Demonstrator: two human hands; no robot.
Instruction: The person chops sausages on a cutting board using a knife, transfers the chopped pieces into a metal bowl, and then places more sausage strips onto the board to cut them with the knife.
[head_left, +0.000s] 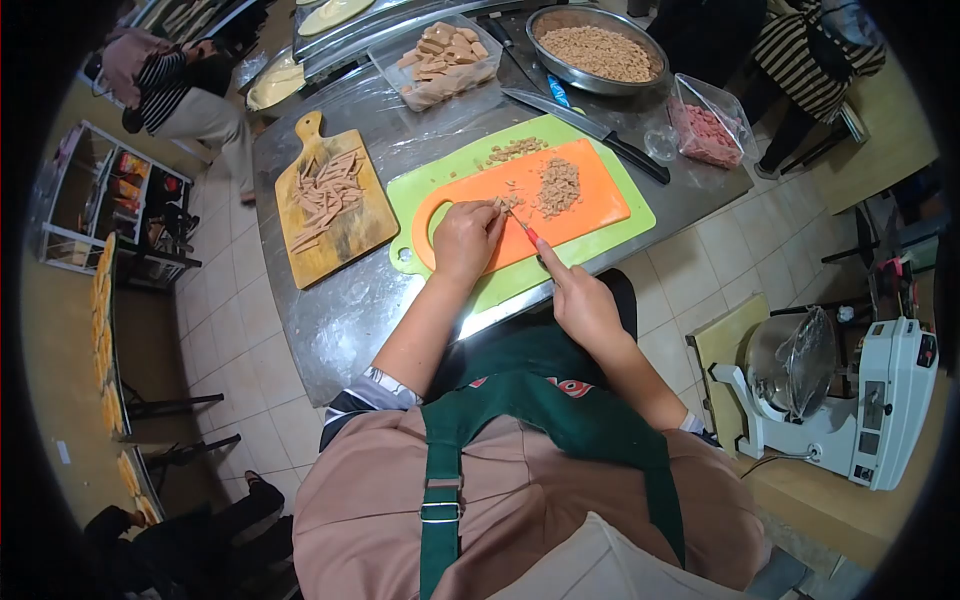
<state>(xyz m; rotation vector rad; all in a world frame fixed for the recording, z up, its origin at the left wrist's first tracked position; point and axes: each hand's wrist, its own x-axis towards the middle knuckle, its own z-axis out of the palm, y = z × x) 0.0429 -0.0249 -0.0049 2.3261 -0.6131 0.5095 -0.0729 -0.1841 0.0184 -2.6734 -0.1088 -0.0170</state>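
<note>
Left hand: the left hand (pixel 468 240) is over the orange plastic cutting board (pixel 602 207), fingers bent, tips at small tan food pieces beside the blade; cannot tell whether its grip is closed on one.
Right hand: the right hand (pixel 585 305) has its grip closed around the small knife with a red handle (pixel 532 236); blade points toward the left fingertips.
Orange board: lies on the lime-green plastic cutting board (pixel 450 160); carries a heap of diced tan pieces (pixel 558 188), right of the blade.
Green board: rests on the grey metal worktop (pixel 350 325); more diced bits along its far side.
Left of boards: yellow-brown wooden paddle board (pixel 367 215), topped with pinkish-brown strips (pixel 325 200).
Far side: clear plastic tub (pixel 440 98) of tan chunks; round steel bowl (pixel 590 86) of chopped bits; large black-handled knife (pixel 640 158) near the clear box of pink pieces (pixel 706 132).
</note>
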